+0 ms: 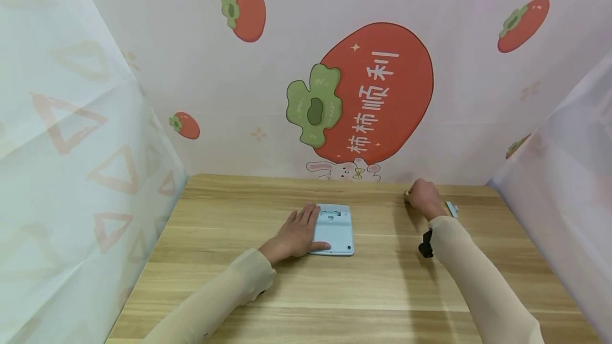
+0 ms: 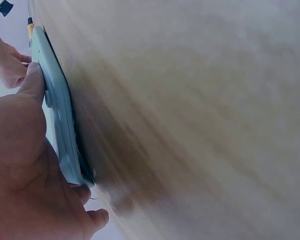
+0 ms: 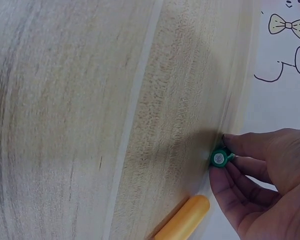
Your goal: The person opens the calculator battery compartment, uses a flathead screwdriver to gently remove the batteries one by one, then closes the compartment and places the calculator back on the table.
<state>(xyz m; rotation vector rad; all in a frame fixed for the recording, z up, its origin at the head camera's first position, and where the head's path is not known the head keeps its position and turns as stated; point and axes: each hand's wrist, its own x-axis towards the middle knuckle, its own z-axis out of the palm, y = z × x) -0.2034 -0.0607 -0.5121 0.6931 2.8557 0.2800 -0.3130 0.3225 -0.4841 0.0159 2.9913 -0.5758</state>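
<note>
A light blue calculator point(image 1: 337, 232) lies back side up on the table, its battery compartment point(image 1: 331, 213) uncovered. My left hand point(image 1: 298, 232) rests along its left side, fingers fairly straight, thumb over the lower edge. In the left wrist view the calculator point(image 2: 60, 105) is seen edge-on beside the palm point(image 2: 25, 165). Near the back wall my right hand point(image 3: 260, 175) pinches a small green battery point(image 3: 219, 158) between thumb and fingers, its round silver end showing. Most of the battery is hidden in the head view, behind the right hand point(image 1: 423, 198).
A yellow handle point(image 3: 185, 217) lies on the wooden table point(image 1: 306, 301) close to my right hand. To the right of that hand is a small light blue cover point(image 1: 451, 209). Printed cloth walls point(image 1: 215, 84) stand at the back and both sides.
</note>
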